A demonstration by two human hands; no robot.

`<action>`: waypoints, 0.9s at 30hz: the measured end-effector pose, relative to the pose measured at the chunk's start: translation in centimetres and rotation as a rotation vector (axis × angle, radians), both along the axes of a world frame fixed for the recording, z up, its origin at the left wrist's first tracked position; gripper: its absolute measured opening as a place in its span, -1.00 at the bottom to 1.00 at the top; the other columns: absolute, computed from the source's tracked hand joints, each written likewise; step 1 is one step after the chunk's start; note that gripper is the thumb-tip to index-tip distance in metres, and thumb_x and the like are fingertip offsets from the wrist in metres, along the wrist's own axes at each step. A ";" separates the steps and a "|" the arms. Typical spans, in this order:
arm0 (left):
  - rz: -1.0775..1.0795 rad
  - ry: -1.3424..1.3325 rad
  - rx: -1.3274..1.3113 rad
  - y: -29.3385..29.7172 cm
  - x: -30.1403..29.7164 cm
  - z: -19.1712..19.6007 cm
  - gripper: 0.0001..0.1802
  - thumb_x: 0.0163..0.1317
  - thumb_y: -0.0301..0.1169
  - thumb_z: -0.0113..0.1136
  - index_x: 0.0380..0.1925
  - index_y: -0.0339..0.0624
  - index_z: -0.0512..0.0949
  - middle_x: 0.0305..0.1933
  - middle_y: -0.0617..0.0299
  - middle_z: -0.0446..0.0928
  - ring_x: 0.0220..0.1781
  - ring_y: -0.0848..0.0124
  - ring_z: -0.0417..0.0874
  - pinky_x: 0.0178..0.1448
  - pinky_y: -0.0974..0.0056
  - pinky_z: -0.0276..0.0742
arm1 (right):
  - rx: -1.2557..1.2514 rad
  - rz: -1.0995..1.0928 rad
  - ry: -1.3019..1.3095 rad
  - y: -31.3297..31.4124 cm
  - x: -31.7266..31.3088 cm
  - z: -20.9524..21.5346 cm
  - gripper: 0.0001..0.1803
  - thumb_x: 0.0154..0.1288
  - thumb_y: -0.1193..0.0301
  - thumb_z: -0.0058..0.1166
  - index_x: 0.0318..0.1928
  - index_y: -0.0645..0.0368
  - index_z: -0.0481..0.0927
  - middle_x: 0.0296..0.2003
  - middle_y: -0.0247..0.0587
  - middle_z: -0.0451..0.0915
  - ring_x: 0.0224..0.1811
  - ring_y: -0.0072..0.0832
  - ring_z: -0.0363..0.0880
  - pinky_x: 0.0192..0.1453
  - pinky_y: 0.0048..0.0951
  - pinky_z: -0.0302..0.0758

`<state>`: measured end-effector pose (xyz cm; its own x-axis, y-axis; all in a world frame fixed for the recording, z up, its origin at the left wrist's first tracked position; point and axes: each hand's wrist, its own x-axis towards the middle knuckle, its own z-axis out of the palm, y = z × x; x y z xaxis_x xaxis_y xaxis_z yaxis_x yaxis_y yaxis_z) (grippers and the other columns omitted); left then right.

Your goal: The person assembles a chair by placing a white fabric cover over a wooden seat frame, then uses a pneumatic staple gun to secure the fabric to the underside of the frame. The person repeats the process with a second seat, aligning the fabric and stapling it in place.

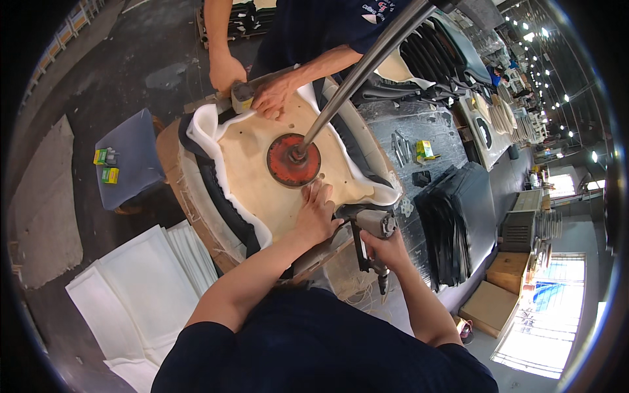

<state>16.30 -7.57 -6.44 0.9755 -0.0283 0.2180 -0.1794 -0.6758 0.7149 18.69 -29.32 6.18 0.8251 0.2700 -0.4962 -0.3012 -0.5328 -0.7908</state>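
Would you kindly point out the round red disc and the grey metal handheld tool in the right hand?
Round red disc [282,164]: head view, left part of its upper face.
Grey metal handheld tool [375,223]: head view, its grey upper body.

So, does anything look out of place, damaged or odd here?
Nothing clearly damaged. The white padding bunches unevenly around the tan panel, curling most at the upper left; the white sheets at lower left look askew, their edges misaligned.

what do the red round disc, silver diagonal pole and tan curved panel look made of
Red round disc: probably painted metal, its coat worn and scuffed.
Silver diagonal pole: apparently smooth, polished metal, judging by bright streaked highlights.
Tan curved panel: possibly plywood, with a matte, pale surface and small holes.
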 end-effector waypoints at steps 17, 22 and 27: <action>0.166 -0.031 -0.080 -1.4 1.9 -1.0 -0.87 0.22 -0.38 0.46 -0.39 -0.22 0.78 0.56 -0.01 0.45 0.78 -0.16 0.16 0.80 -0.28 -0.01 | -0.328 0.193 0.162 3.6 6.7 0.2 -0.65 0.42 0.23 0.53 -0.03 0.26 0.78 -0.54 -0.34 0.66 -0.63 -0.57 0.59 -0.54 -0.38 0.49; 0.165 -0.017 -0.087 -1.3 1.8 -1.0 -0.87 0.23 -0.39 0.44 -0.37 -0.23 0.79 0.56 -0.01 0.44 0.79 -0.14 0.16 0.80 -0.25 0.00 | -0.356 0.191 0.167 3.9 7.0 -0.9 -0.63 0.41 0.21 0.52 0.00 0.25 0.80 -0.56 -0.31 0.68 -0.63 -0.56 0.61 -0.51 -0.35 0.51; 0.151 0.034 -0.079 -1.1 2.0 -0.9 -0.85 0.26 -0.39 0.39 -0.32 -0.24 0.82 0.58 -0.01 0.43 0.80 -0.12 0.14 0.82 -0.24 -0.02 | -0.413 0.223 0.155 4.3 7.2 -0.4 -0.64 0.41 0.26 0.52 0.03 0.25 0.78 -0.52 -0.31 0.69 -0.62 -0.57 0.62 -0.50 -0.39 0.51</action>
